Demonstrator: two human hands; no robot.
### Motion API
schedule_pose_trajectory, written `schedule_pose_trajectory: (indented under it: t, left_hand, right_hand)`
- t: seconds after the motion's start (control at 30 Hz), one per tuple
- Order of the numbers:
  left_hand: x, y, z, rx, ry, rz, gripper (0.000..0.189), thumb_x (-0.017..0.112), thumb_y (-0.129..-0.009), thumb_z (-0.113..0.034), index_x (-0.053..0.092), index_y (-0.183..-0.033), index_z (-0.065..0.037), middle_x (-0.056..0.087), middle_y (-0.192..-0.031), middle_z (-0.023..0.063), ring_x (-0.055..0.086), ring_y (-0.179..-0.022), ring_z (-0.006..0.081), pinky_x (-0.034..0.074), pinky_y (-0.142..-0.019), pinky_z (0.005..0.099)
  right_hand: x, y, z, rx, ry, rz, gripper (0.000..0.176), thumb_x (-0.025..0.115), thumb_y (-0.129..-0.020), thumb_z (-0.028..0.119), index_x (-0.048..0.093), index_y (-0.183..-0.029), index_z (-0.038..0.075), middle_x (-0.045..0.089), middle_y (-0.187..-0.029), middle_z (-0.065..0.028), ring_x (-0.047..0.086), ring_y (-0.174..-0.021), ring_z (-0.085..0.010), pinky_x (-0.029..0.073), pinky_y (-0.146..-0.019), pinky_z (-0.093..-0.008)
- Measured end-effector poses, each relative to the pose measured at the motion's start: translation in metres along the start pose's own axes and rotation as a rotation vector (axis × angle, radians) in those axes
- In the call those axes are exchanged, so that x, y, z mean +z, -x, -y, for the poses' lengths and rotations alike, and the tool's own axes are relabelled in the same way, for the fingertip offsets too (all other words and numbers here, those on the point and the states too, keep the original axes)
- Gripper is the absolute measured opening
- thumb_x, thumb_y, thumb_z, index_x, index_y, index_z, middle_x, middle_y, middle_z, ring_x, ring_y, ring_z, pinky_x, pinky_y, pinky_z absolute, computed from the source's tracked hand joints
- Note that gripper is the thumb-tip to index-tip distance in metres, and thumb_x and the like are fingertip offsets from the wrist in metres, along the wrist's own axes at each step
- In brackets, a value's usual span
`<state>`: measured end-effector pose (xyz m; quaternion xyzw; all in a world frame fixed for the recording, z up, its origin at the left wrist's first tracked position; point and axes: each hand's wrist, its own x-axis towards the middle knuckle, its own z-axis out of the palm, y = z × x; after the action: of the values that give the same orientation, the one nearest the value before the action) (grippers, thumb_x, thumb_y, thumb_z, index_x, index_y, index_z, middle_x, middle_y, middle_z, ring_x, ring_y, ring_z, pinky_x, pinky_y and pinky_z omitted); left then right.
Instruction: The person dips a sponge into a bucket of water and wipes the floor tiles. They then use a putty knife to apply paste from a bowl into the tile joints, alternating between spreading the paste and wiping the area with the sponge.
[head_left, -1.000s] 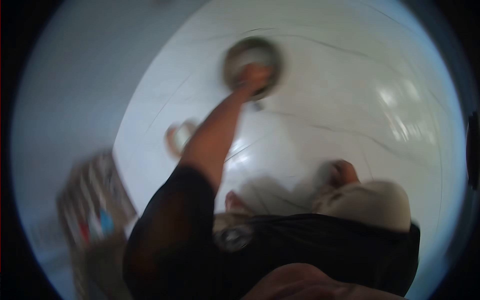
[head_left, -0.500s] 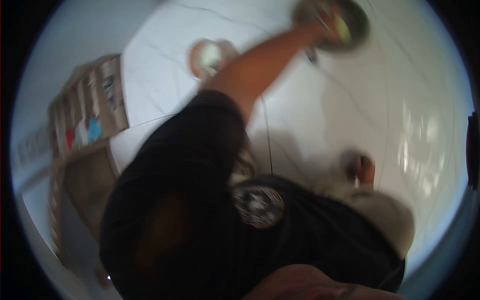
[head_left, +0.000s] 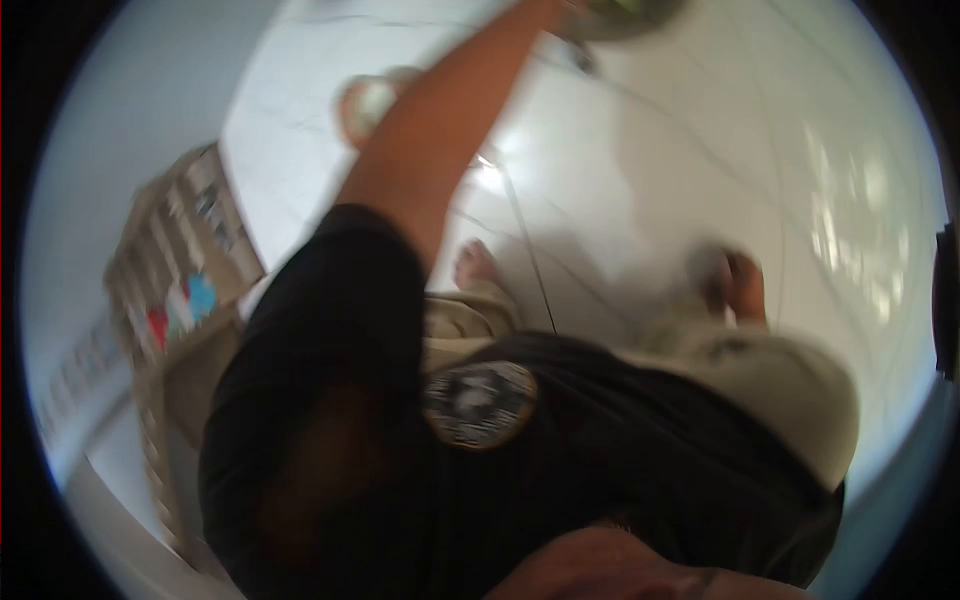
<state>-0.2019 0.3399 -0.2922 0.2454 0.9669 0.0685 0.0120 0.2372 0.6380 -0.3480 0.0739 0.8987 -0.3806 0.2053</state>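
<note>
My left arm reaches up across the view, and my left hand (head_left: 568, 4) is mostly cut off by the top edge. Right beside it is a dark round bowl (head_left: 640, 22), also cropped, with something yellow-green in it. Behind my forearm, partly hidden, stands a smaller round container (head_left: 357, 112) with an orange-brown rim and white inside. Beyond my right knee, my right hand (head_left: 745, 287) is a blurred patch of skin beside a dark shape. Whether it holds that shape I cannot tell.
Pale veined floor tiles (head_left: 690, 180) spread below me. A brown rack (head_left: 185, 240) with several small items, some red and blue, stands at the left by the wall. My bare left foot (head_left: 475, 262) and my right knee (head_left: 800, 390) are in view.
The view has shifted, so the bowl and my left hand now sit higher, mostly past the top edge. My left foot has come into sight below the forearm.
</note>
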Motion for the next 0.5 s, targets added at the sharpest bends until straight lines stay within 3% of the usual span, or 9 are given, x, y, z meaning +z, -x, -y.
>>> schedule_pose_trajectory:
  t: [0.03, 0.1, 0.13, 0.17, 0.23, 0.27, 0.37, 0.43, 0.5]
  left_hand:
    - [0.034, -0.007, 0.017, -0.059, -0.096, -0.071, 0.033, 0.059, -0.09, -0.016, 0.064, -0.114, 0.006, 0.065, -0.115, 0.0199, 0.067, -0.104, 0.0313, 0.059, -0.08, 0.0427]
    - [0.015, 0.005, -0.01, -0.577, 1.01, -0.121, 0.076, 0.078, -0.074, -0.021, 0.044, -0.141, -0.008, 0.057, -0.134, 0.0192, 0.062, -0.117, 0.033, 0.05, -0.101, 0.0415]
    - [-0.005, 0.009, -0.03, -0.711, 0.864, -0.226, 0.064, 0.067, -0.077, -0.008, 0.048, -0.138, -0.007, 0.063, -0.124, 0.0192, 0.064, -0.112, 0.0322, 0.051, -0.097, 0.0388]
    - [-0.001, 0.007, -0.037, -0.75, 0.961, -0.316, 0.06, 0.062, -0.078, -0.004, 0.05, -0.137, -0.006, 0.063, -0.122, 0.0203, 0.065, -0.109, 0.0343, 0.051, -0.094, 0.0383]
    - [0.001, 0.001, -0.034, -0.833, 1.203, -0.222, 0.062, 0.06, -0.078, -0.004, 0.046, -0.138, 0.0, 0.065, -0.118, 0.023, 0.063, -0.113, 0.0331, 0.051, -0.094, 0.0389]
    - [-0.005, 0.004, -0.045, -0.858, 1.27, -0.385, 0.064, 0.066, -0.078, -0.009, 0.045, -0.137, 0.001, 0.064, -0.117, 0.0238, 0.063, -0.112, 0.0335, 0.051, -0.094, 0.0392]
    - [-0.04, 0.014, -0.052, -0.827, 1.253, -0.312, 0.072, 0.076, -0.072, -0.016, 0.045, -0.134, 0.002, 0.064, -0.118, 0.0245, 0.062, -0.114, 0.0345, 0.051, -0.096, 0.0399]
    - [-0.039, 0.014, -0.055, -0.838, 0.92, 0.026, 0.082, 0.085, -0.065, -0.022, 0.045, -0.132, 0.003, 0.062, -0.122, 0.0256, 0.061, -0.118, 0.0357, 0.049, -0.101, 0.0399]
    - [-0.038, 0.013, -0.051, -0.811, 0.887, 0.095, 0.081, 0.086, -0.063, -0.022, 0.048, -0.13, 0.004, 0.06, -0.128, 0.0239, 0.059, -0.121, 0.0351, 0.048, -0.104, 0.0391]
  right_hand:
    - [0.0, 0.001, 0.001, 0.073, -0.083, 0.011, 0.034, 0.06, -0.095, 0.03, 0.071, -0.102, -0.002, 0.072, -0.092, -0.0208, 0.071, -0.085, -0.0351, 0.055, -0.077, -0.0432]
    - [0.007, -0.001, -0.011, 0.092, -0.089, -0.028, 0.029, 0.062, -0.094, 0.024, 0.07, -0.098, -0.003, 0.072, -0.089, -0.021, 0.071, -0.081, -0.0337, 0.055, -0.073, -0.0407]
    - [0.008, -0.002, -0.019, 0.079, -0.047, -0.016, 0.026, 0.063, -0.094, 0.022, 0.069, -0.093, -0.004, 0.071, -0.084, -0.0214, 0.07, -0.077, -0.0322, 0.054, -0.071, -0.0413]
    - [0.005, 0.001, -0.008, 0.02, -0.106, -0.09, 0.025, 0.063, -0.093, 0.02, 0.067, -0.089, -0.005, 0.069, -0.08, -0.0215, 0.067, -0.071, -0.0289, 0.052, -0.068, -0.0408]
    - [0.003, -0.001, 0.002, 0.024, -0.115, -0.076, 0.024, 0.062, -0.092, 0.018, 0.066, -0.088, -0.006, 0.067, -0.076, -0.0207, 0.062, -0.067, -0.0248, 0.049, -0.064, -0.0386]
    - [0.004, -0.001, -0.004, 0.029, -0.094, -0.072, 0.024, 0.062, -0.092, 0.018, 0.065, -0.087, -0.006, 0.067, -0.077, -0.0199, 0.062, -0.067, -0.0249, 0.049, -0.064, -0.0391]
    - [-0.002, -0.004, 0.009, 0.029, -0.136, -0.041, 0.024, 0.061, -0.092, 0.017, 0.065, -0.088, -0.006, 0.065, -0.077, -0.0179, 0.062, -0.069, -0.0256, 0.049, -0.066, -0.0393]
    - [-0.004, -0.005, 0.005, 0.019, -0.144, -0.048, 0.023, 0.061, -0.092, 0.017, 0.065, -0.088, -0.005, 0.065, -0.076, -0.0178, 0.061, -0.068, -0.0251, 0.049, -0.065, -0.039]
    - [0.0, -0.003, -0.001, 0.028, -0.157, -0.059, 0.022, 0.061, -0.092, 0.016, 0.065, -0.088, -0.005, 0.065, -0.076, -0.0177, 0.06, -0.067, -0.0245, 0.048, -0.065, -0.0387]
